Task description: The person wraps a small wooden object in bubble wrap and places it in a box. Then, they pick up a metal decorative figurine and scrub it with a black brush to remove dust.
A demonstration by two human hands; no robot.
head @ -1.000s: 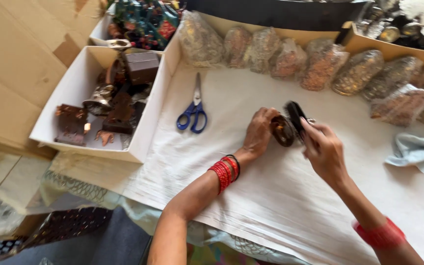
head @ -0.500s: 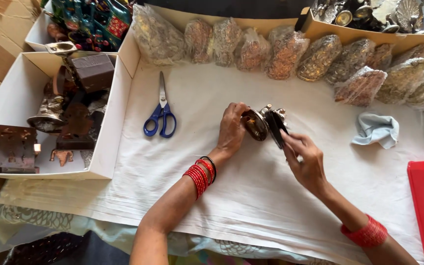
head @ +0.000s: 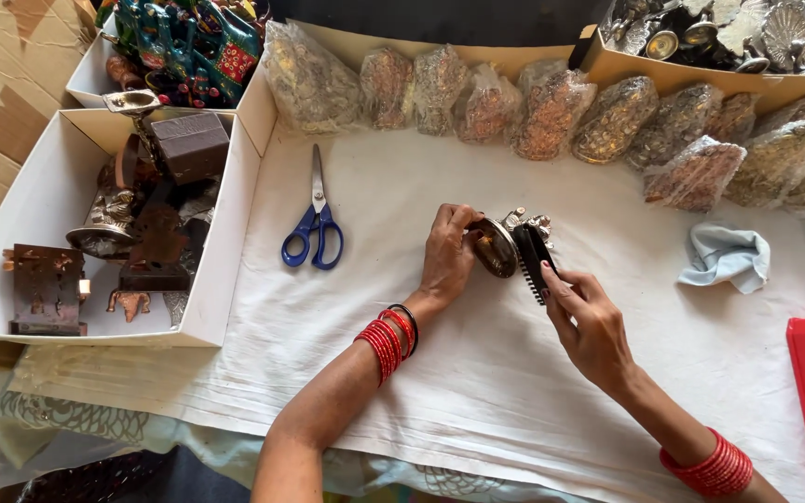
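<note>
The ornament (head: 498, 246) looks like polished metal, glossy and brassy. The brush (head: 533, 261) has matt black bristles. The sheet (head: 477, 391) beneath is white cloth, creased. The scissors (head: 314, 228) have steel blades and smooth blue plastic handles. The box (head: 225, 242) is matt white card.

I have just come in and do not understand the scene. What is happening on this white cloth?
A person sits at a table covered with a white cloth. The left hand holds a small metal ornament, and the right hand presses a black brush against it. Blue scissors and a pale rag lie nearby. A white box on the left holds more metal pieces.
</note>
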